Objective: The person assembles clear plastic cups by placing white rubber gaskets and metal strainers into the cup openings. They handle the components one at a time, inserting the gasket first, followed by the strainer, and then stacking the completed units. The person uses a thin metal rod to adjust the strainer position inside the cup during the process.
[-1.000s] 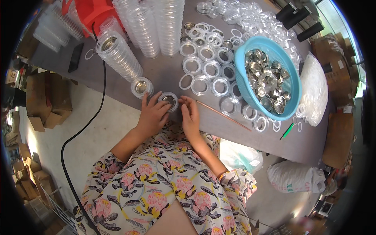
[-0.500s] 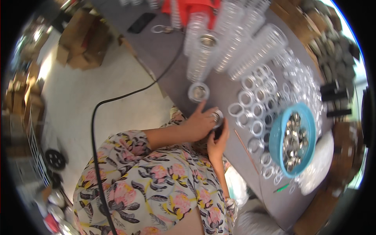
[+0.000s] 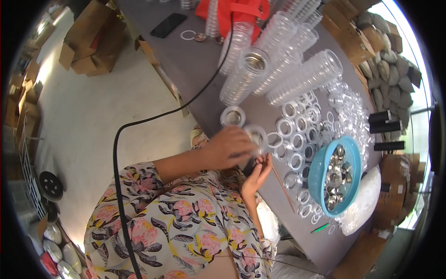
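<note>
My left hand (image 3: 232, 145) is at the table's near edge, blurred by motion. Its fingers lie against the lower left of a clear round plastic container (image 3: 255, 136) with a metallic piece inside. Blur hides whether they grip its rim. Just below the container, my right hand (image 3: 258, 174) is turned palm up, fingers loosely bent and apart, nothing visible in it. A second clear container (image 3: 232, 116) with a metallic centre stands beyond my left hand. Many clear rings (image 3: 295, 139) lie to the right, one large ring (image 3: 274, 140) close beside the blurred container.
Tall stacks of clear cups (image 3: 244, 76) stand at the back, beside a red bag (image 3: 244, 10). A blue basket (image 3: 317, 179) of metallic pieces sits right. A black cable (image 3: 162, 111) crosses the view. A thin brown stick (image 3: 283, 188) and green pen (image 3: 320, 228) lie near the edge.
The clear container was between both hands. Now it shows further out past my left hand, and my right hand has come away from it, its fingers loosened. The view has shifted slightly.
</note>
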{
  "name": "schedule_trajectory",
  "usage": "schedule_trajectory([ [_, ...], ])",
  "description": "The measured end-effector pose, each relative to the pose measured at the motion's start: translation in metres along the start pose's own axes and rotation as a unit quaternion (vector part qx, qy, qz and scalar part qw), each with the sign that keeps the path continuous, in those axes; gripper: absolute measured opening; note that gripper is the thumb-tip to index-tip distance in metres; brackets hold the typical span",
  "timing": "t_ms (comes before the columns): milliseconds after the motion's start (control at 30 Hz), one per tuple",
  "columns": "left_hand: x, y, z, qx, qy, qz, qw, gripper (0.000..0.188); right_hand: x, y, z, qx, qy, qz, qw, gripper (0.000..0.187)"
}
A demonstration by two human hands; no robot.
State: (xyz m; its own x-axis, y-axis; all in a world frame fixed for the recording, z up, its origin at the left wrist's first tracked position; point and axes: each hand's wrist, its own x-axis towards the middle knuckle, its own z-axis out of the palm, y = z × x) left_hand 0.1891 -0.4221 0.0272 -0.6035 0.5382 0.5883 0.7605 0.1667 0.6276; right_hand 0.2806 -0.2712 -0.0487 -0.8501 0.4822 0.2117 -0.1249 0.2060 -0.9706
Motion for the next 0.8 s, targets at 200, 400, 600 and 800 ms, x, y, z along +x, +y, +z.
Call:
schedule_trajectory([
  [200, 0.007, -0.032, -0.024, 0.234, -0.063, -0.103, 0.965, 0.027, -0.002, -0.002, 0.001, -0.006, -0.033, 0.003, 0.999, 0.04],
  [400, 0.018, -0.032, -0.02, 0.258, -0.13, -0.078, 0.954, 0.029, -0.002, 0.002, -0.002, 0.002, -0.036, 0.017, 0.999, 0.036],
  [600, 0.007, -0.057, -0.014, 0.199, -0.086, -0.034, 0.976, 0.04, -0.001, 0.003, -0.001, 0.008, -0.026, 0.002, 1.0, 0.036],
  [800, -0.005, -0.038, 0.001, 0.146, 0.14, -0.087, 0.976, 0.073, -0.003, -0.001, -0.002, -0.003, -0.032, 0.005, 0.999, 0.036],
])
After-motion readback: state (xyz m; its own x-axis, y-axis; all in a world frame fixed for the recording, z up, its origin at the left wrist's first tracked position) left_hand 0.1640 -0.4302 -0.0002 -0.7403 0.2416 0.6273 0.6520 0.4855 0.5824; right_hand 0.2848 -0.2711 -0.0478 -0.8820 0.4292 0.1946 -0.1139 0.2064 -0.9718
